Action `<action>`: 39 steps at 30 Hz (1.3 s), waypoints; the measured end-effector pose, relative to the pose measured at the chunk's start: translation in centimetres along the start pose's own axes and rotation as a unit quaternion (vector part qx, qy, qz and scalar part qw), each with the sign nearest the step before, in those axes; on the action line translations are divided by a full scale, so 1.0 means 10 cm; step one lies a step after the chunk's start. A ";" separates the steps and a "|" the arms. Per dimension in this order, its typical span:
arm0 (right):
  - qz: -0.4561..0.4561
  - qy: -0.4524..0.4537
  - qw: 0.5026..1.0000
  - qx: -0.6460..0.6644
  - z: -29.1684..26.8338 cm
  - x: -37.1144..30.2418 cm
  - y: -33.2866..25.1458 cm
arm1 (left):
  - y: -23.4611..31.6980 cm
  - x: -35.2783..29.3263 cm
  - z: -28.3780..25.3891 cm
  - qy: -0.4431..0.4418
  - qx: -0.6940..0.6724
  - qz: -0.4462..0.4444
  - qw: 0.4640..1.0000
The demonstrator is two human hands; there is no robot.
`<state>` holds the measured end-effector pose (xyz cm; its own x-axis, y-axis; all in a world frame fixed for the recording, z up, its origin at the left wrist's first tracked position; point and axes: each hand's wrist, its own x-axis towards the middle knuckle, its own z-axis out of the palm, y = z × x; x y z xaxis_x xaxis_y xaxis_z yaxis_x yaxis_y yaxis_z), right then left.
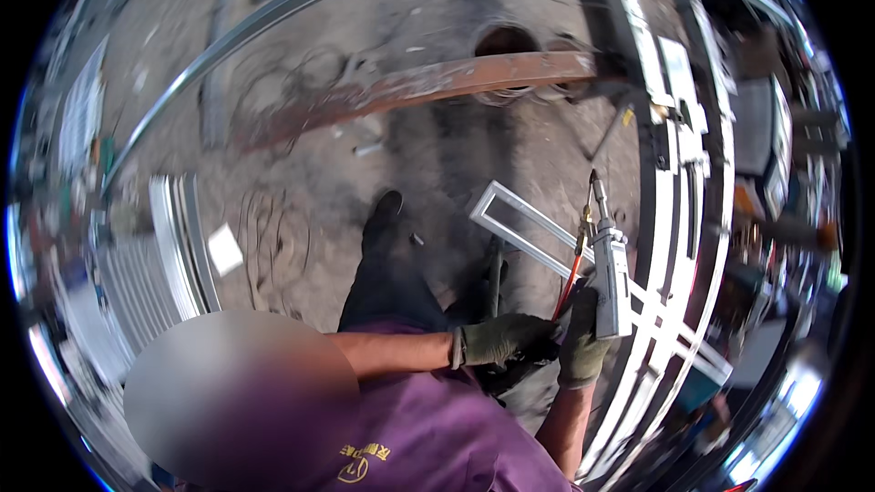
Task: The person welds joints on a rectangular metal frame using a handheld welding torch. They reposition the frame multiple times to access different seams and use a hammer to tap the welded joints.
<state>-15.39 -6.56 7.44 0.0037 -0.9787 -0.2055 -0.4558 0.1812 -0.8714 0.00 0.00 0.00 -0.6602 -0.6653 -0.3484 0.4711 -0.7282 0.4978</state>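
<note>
My right hand (583,346), in a dark green work glove, is closed at the lower end of a silver power tool (612,278). The tool's narrow tapered tip points away from me. Beside it runs a red hose (570,284) with a brass-coloured fitting at its far end. My left hand (501,342), gloved alike, reaches across with its fingers curled next to the right hand; what they grip is dark and hard to make out. Passing beneath the tool, a silver rectangular metal frame (529,239) slants toward the long rails, its middle partly hidden.
Long bright metal rails (670,246) stand close on my right. A rusty beam (419,87) crosses the floor ahead, near coiled wire (264,246). Stacked metal profiles (178,237) and a white sheet (225,250) lie at left. Cluttered equipment (761,128) fills the far right.
</note>
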 end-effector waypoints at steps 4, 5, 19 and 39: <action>0.130 0.109 0.985 -0.041 0.35 -0.58 -0.22 | -0.05 -0.43 -0.19 -0.116 0.042 -0.086 0.989; 0.127 0.136 0.982 -0.026 0.56 -0.47 -0.26 | 0.06 -0.40 -0.44 -0.139 0.065 -0.082 0.985; 0.154 0.268 0.938 0.154 2.04 -1.08 -0.47 | 0.72 -1.65 -1.04 -0.066 0.239 -0.074 0.966; 0.235 0.387 0.888 0.072 3.04 -0.85 -1.03 | 1.65 -1.88 -1.78 -0.126 0.258 -0.312 0.906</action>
<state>16.32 2.89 4.62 -0.7965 -0.5540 -0.2424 -0.1263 0.5445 -0.8292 30.57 -2.47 0.66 -0.8467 -0.0443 -0.5303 -0.3336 -0.7322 0.5938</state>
